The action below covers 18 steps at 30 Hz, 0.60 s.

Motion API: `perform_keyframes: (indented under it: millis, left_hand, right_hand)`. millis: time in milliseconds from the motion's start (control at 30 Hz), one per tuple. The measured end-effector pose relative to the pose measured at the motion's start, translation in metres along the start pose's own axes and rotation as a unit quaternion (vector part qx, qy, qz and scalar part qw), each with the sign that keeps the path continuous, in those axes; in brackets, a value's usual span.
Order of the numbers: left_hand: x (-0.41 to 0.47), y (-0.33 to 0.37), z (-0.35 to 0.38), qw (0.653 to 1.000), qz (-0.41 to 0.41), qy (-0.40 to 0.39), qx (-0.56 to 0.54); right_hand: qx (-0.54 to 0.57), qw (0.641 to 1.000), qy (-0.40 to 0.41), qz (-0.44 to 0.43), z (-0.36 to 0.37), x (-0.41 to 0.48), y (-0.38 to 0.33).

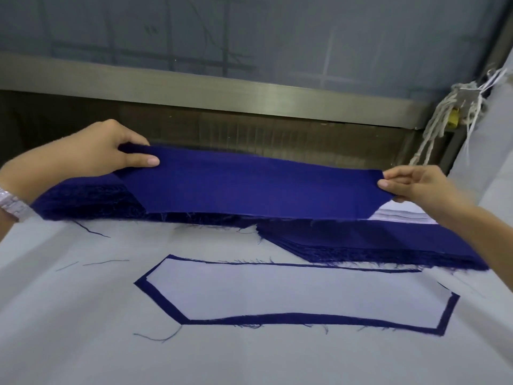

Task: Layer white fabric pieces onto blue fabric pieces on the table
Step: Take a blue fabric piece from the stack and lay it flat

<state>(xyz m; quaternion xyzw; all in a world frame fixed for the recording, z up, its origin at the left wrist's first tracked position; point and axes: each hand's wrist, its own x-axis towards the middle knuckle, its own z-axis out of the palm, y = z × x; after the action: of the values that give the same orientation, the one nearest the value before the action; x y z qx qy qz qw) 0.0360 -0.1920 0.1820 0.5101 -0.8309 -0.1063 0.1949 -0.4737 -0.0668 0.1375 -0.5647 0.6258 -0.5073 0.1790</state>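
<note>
Both forearms run off the lower edges of the view, and the wristwatch on the left wrist is half cut off at the border. The held blue piece sags across the middle and covers much of what lies beneath. The left blue stack shows mostly its frayed front edge, and the right blue stack pokes out lower down on the right. Behind that sits a white stack, just a sliver of layered edges between the held cloth and the right wrist. Up top there are faint scrawled lines on the grey panel, too blurred to read. Far right, a bundle of cords hangs with something yellowish in it, hard to make out.

Now the hands. The left hand grips the left end of the held blue piece, thumb flat on top, fingers curled behind the edge. The right hand pinches the right tip between thumb and fingertips. The cloth is up off the desk, stretched between the two hands above the stacks on the far side.

Nearer the camera, a white piece lies flat on a blue underlayer, whose edge frames it as a dark border nearly all round. Loose threads lie scattered on the pale desk.
</note>
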Motion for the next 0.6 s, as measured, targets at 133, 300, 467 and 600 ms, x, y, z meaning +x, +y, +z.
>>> perform_keyframes:
  millis: [133,300,467,600]
  left_hand:
    - [-0.009,0.01,0.018,0.995,0.006,-0.08,-0.051]
    - [-0.022,0.009,0.044,0.98,-0.062,-0.133,-0.132]
    - [-0.044,0.01,0.07,0.95,-0.134,-0.208,-0.19]
    - [-0.061,0.011,0.081,0.941,-0.141,-0.229,-0.204]
  right_hand:
    - [-0.011,0.995,-0.057,0.08,-0.034,-0.014,0.018]
    - [-0.047,0.976,-0.151,0.15,-0.067,-0.029,0.037]
    - [-0.101,0.931,-0.29,0.199,-0.089,-0.038,0.06]
    - [-0.162,0.904,-0.347,0.192,-0.097,-0.036,0.084]
